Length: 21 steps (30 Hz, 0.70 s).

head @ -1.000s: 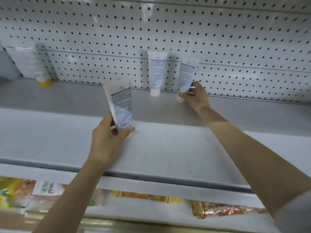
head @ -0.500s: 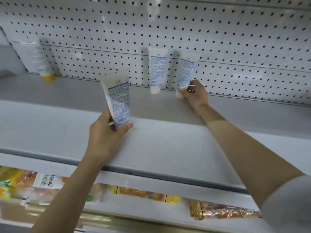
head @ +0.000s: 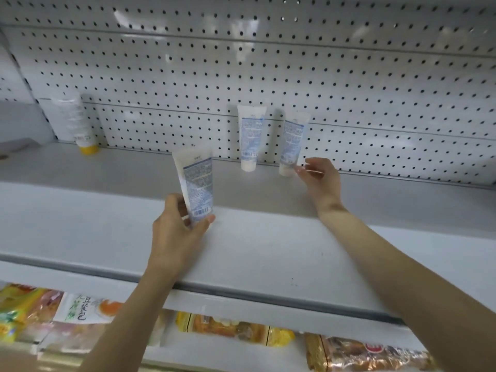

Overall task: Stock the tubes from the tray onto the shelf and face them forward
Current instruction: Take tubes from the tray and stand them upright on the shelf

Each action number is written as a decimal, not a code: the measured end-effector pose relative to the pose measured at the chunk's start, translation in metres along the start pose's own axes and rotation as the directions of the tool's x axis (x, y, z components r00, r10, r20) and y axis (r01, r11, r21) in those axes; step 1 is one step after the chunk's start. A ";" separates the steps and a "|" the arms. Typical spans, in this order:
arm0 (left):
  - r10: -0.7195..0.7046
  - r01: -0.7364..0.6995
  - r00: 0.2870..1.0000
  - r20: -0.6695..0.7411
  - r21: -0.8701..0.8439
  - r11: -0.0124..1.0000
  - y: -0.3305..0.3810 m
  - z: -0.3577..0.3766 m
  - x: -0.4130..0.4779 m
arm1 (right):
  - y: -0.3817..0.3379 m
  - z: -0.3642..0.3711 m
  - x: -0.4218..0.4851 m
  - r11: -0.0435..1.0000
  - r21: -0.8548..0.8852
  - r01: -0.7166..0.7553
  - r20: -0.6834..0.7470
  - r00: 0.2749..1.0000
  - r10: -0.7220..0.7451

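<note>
Two white tubes with blue labels stand cap down against the pegboard at the back of the grey shelf: one in the middle and one to its right, which leans slightly. My right hand hovers just right of the leaning tube's cap, fingers loose and off the tube. My left hand grips the lower end of a third matching tube, held upright above the shelf's middle. No tray is in view.
A white tube with a yellow cap stands at the shelf's back left. The perforated back wall closes the rear. Packaged snacks fill the lower shelf under the front lip.
My right hand has let go of the right tube's base and drawn back slightly. My left hand has carried its tube a little up and toward the back.
</note>
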<state>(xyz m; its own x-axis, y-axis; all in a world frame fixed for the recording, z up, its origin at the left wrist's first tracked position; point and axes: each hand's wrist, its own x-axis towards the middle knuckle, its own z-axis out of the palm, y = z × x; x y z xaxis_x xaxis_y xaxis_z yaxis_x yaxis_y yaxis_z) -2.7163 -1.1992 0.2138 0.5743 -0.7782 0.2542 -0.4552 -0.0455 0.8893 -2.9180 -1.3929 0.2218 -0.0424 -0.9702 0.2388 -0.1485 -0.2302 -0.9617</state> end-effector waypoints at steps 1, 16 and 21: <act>0.003 -0.003 1.000 0.004 -0.006 1.000 -0.001 0.000 0.001 | -0.005 0.001 -0.011 0.999 0.039 0.022 0.059 0.998 -0.024; 0.029 -0.027 0.995 0.093 -0.025 0.999 -0.002 -0.003 0.003 | -0.055 0.085 -0.098 0.997 0.062 0.038 0.732 0.678 -0.071; 0.056 -0.104 0.981 0.185 0.261 0.960 -0.003 0.003 -0.002 | -0.057 0.064 -0.091 0.991 -0.010 0.135 0.648 0.755 -0.097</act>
<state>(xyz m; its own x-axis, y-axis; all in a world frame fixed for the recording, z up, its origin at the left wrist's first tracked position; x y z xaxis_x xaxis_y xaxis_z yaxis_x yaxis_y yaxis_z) -2.7183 -1.1989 0.2098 0.4125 -0.8817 0.2290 -0.6739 -0.1262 0.7280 -2.8427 -1.2960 0.2459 0.6229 -0.7598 0.1862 -0.1625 -0.3585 -0.9193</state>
